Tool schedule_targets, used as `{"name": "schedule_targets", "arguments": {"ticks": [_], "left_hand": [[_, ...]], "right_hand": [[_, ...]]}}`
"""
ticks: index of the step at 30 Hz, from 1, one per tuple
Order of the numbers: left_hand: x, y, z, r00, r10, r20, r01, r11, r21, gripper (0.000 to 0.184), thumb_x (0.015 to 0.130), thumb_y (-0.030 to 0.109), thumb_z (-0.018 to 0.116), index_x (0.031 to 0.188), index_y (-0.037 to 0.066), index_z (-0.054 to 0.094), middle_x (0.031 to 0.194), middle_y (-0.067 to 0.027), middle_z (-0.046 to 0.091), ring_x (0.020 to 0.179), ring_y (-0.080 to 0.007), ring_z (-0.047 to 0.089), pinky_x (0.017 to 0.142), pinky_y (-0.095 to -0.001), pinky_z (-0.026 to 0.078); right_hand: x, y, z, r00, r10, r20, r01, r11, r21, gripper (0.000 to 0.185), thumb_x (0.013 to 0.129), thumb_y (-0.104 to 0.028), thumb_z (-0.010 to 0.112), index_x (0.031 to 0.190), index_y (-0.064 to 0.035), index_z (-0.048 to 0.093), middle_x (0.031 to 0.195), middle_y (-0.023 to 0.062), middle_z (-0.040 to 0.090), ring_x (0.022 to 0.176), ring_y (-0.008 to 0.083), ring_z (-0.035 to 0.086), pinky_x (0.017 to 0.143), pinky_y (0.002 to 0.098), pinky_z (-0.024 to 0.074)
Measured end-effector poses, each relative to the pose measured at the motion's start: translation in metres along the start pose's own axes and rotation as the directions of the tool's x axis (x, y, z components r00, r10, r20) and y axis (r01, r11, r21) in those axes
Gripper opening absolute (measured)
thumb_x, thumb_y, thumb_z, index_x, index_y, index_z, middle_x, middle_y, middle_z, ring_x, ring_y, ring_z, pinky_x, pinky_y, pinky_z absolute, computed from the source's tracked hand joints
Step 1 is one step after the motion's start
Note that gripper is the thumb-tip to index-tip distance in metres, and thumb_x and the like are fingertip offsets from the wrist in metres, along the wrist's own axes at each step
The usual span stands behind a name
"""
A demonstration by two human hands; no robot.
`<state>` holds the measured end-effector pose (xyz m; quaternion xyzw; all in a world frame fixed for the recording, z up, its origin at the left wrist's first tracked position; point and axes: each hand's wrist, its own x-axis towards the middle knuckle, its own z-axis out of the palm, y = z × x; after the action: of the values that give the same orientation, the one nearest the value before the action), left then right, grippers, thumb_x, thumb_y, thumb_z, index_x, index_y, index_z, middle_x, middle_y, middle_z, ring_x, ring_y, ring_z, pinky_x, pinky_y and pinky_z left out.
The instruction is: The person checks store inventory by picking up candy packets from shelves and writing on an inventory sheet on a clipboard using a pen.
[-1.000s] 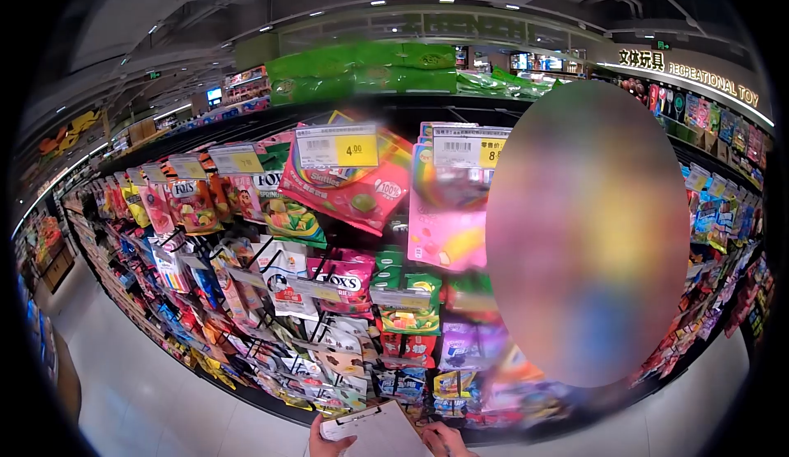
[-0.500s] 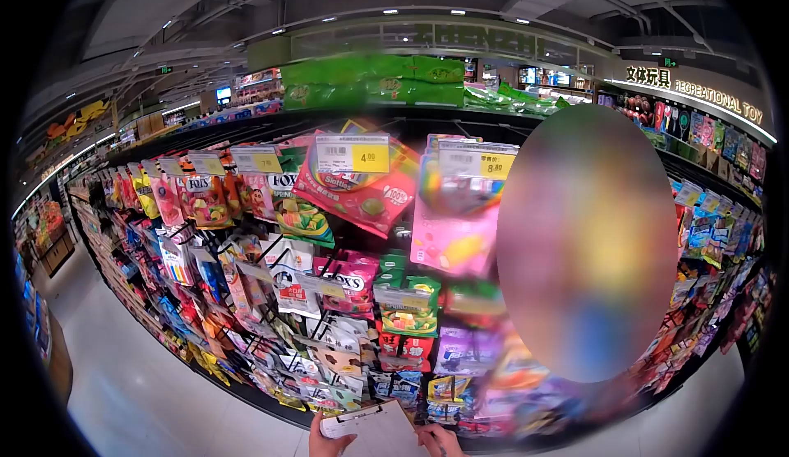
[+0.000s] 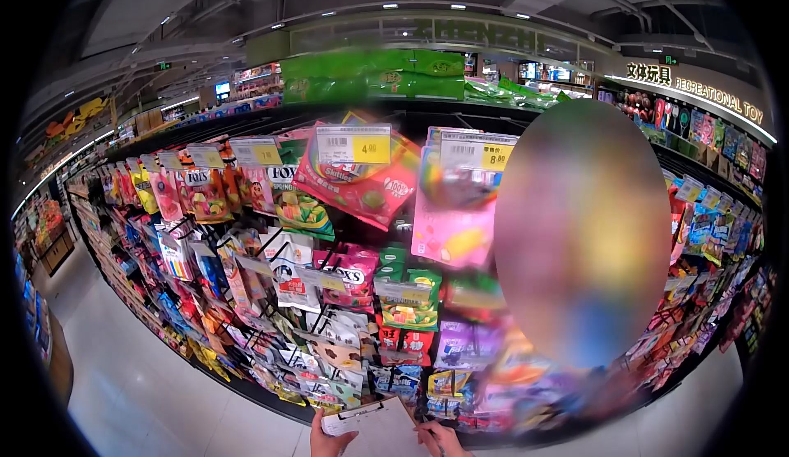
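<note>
At the bottom edge of the head view, my left hand grips the left side of a clipboard, thumb lying over its front. White paper is on the board under a metal clip. My right hand is closed at the board's right edge, its fingers pinched round what looks like a slim pen, mostly hidden. Just beyond the board hang rows of bagged sweets, among them a red Skittles bag behind a yellow price tag and a green Fox's bag.
A long black rack of hanging sweets curves across the view. Green packs lie along its top. A large blurred oval covers the right part. Pale floor runs along the left, and a lit toy sign stands at the far right.
Very little differs. The shelf goods sit slightly higher in view, and my right hand has shifted a touch to the right. Both hands keep their hold.
</note>
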<state>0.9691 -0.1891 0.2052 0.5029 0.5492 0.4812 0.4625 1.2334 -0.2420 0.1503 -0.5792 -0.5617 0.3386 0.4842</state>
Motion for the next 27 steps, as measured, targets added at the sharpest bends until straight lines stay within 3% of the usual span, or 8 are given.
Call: {"name": "schedule_targets", "arguments": {"ticks": [6, 11, 18, 26, 27], "left_hand": [[-0.004, 0.009, -0.001, 0.999, -0.030, -0.028, 0.031, 0.998, 0.055, 0.098, 0.063, 0.009, 0.090, 0.143, -0.005, 0.036, 0.124, -0.0205, 0.058, 0.114, -0.0280, 0.055, 0.098, -0.0352, 0.046], [-0.001, 0.003, -0.002, 0.999, -0.027, -0.034, 0.030, 0.996, 0.086, 0.095, 0.063, 0.009, 0.090, 0.141, -0.004, 0.038, 0.123, -0.0192, 0.058, 0.113, -0.0268, 0.055, 0.096, -0.0349, 0.047], [0.000, 0.004, 0.000, 1.000, -0.002, 0.006, 0.002, 1.000, -0.019, 0.092, 0.064, 0.005, 0.089, 0.140, -0.003, 0.038, 0.122, -0.0163, 0.058, 0.111, -0.0252, 0.056, 0.094, -0.0342, 0.049], [-0.001, 0.020, 0.010, 0.997, -0.079, 0.027, 0.081, 0.994, -0.079, 0.094, 0.064, 0.006, 0.090, 0.141, -0.003, 0.037, 0.126, -0.0185, 0.056, 0.116, -0.0255, 0.053, 0.097, -0.0353, 0.047], [-0.001, 0.023, 0.011, 0.997, -0.068, 0.022, 0.068, 0.998, 0.007, 0.096, 0.064, 0.008, 0.090, 0.142, -0.003, 0.036, 0.129, -0.0198, 0.055, 0.118, -0.0264, 0.053, 0.100, -0.0367, 0.046]], "right_hand": [[0.002, 0.005, 0.004, 1.000, 0.009, 0.014, -0.010, 0.998, 0.062, 0.011, 0.093, -0.005, 0.056, 0.102, -0.0051, 0.062, 0.072, 0.0139, 0.065, 0.065, 0.0262, 0.068, 0.059, 0.0346, 0.0530], [0.003, -0.009, 0.002, 0.999, -0.048, -0.008, 0.047, 0.999, -0.012, 0.012, 0.093, -0.004, 0.056, 0.102, -0.0059, 0.063, 0.070, 0.0131, 0.065, 0.064, 0.0252, 0.067, 0.059, 0.0342, 0.0531], [0.000, 0.012, 0.007, 1.000, -0.003, -0.015, 0.004, 0.999, 0.046, 0.012, 0.092, -0.004, 0.057, 0.102, -0.0062, 0.064, 0.070, 0.0127, 0.065, 0.064, 0.0253, 0.067, 0.060, 0.0340, 0.0529], [0.009, -0.008, -0.001, 0.998, 0.019, -0.068, -0.025, 0.996, -0.083, 0.015, 0.093, -0.009, 0.060, 0.108, -0.0071, 0.063, 0.076, 0.0147, 0.067, 0.069, 0.0264, 0.069, 0.064, 0.0349, 0.0537], [0.010, -0.006, -0.003, 0.999, 0.030, -0.030, -0.031, 0.999, -0.040, 0.016, 0.092, -0.006, 0.061, 0.108, -0.0053, 0.060, 0.076, 0.0101, 0.067, 0.069, 0.0188, 0.067, 0.062, 0.0302, 0.0526]]}}
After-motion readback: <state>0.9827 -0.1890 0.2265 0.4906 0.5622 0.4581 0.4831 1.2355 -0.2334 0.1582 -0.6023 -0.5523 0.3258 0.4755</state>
